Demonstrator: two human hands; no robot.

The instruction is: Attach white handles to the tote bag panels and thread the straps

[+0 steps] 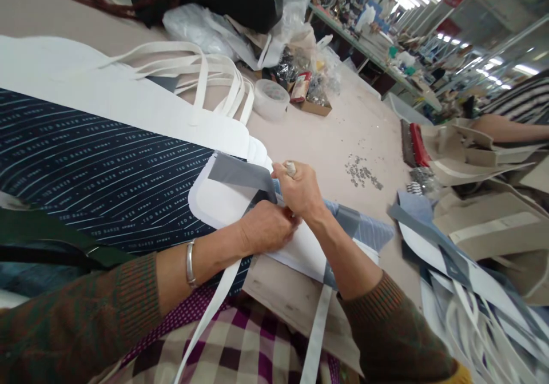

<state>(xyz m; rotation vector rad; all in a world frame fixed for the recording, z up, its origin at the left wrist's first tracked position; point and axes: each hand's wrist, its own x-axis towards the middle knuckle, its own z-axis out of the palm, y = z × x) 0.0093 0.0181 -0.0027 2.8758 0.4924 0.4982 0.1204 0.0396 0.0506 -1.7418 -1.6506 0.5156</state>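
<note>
A white panel with grey strips lies at the table's front edge, white straps hanging down from it. My left hand is closed on the panel's edge, its fingertips mostly hidden. Right against it, my right hand is closed in a fist, a pale wrap round one finger; what it grips, if anything, is too hidden to name. A grey strip runs across the panel to the hands. Beneath it on the left lies dark blue striped fabric.
Stacked white panels with straps lie at the back left. Behind are a tape roll, a small box and scattered metal bits. More straps and panels lie right, near beige pieces and another person's arm.
</note>
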